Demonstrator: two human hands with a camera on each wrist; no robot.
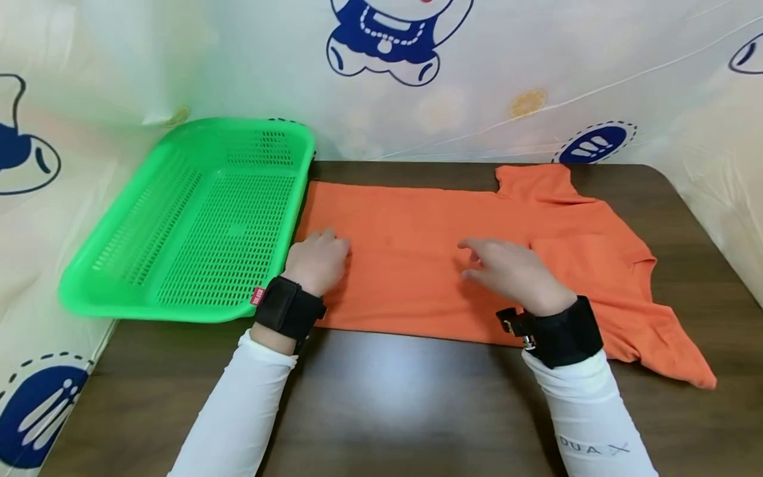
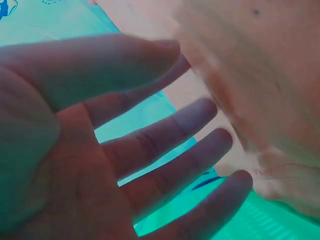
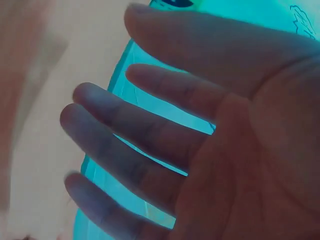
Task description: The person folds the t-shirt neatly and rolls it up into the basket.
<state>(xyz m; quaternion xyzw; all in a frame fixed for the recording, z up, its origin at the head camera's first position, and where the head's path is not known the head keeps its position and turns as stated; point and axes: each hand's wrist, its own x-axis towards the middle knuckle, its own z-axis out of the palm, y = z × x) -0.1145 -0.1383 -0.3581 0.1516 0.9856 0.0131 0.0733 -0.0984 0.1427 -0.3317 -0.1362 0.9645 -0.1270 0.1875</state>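
Observation:
An orange T-shirt [image 1: 405, 225] lies flat on the table, doubled lengthwise, its body toward the left and its sleeves and neck end at the right. Over the shirt's left end is my left hand [image 1: 318, 260], fingers extended and apart in the left wrist view, with the fingertips close to the cloth; whether they touch it I cannot tell. My right hand [image 1: 512, 268] hovers over the middle of the shirt, palm facing inward. Its fingers are loosely spread in the right wrist view, with nothing held.
A green plastic basket [image 1: 232, 228] with a perforated floor and walls stands at the left, right beside the shirt's end and my left wrist. Dark wooden table surface [image 1: 393, 397] shows in front of the shirt. A printed plastic sheet [image 1: 477, 119] hangs behind and around the table.

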